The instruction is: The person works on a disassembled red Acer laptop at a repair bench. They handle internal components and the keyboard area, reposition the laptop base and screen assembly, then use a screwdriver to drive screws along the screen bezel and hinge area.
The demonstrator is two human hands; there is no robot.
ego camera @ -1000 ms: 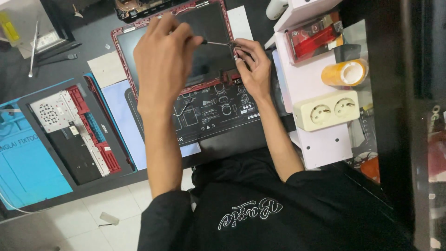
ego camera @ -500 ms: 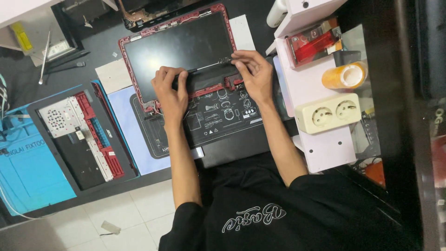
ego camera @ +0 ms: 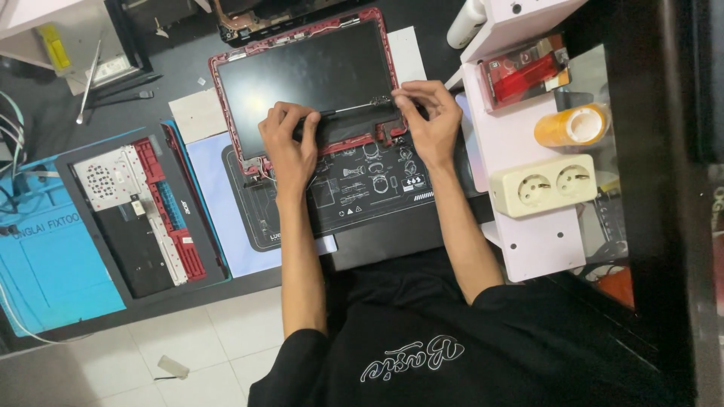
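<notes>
A red-framed laptop screen panel [ego camera: 309,75] lies flat on the dark work mat [ego camera: 354,196]. The left hand [ego camera: 290,143] curls around a screwdriver [ego camera: 339,111] at the panel's lower edge, while the right hand [ego camera: 426,113] pinches its tip near the bottom-right hinge corner.

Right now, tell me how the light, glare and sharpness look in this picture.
Head view: even, soft room light, no hard shadows; the dark screen shows only a faint sheen, no strong glare; left hand and right hand are fairly sharp with slight softness; the black shelf edge at right is dark and lacks detail; the tape roll looks bright.
</notes>
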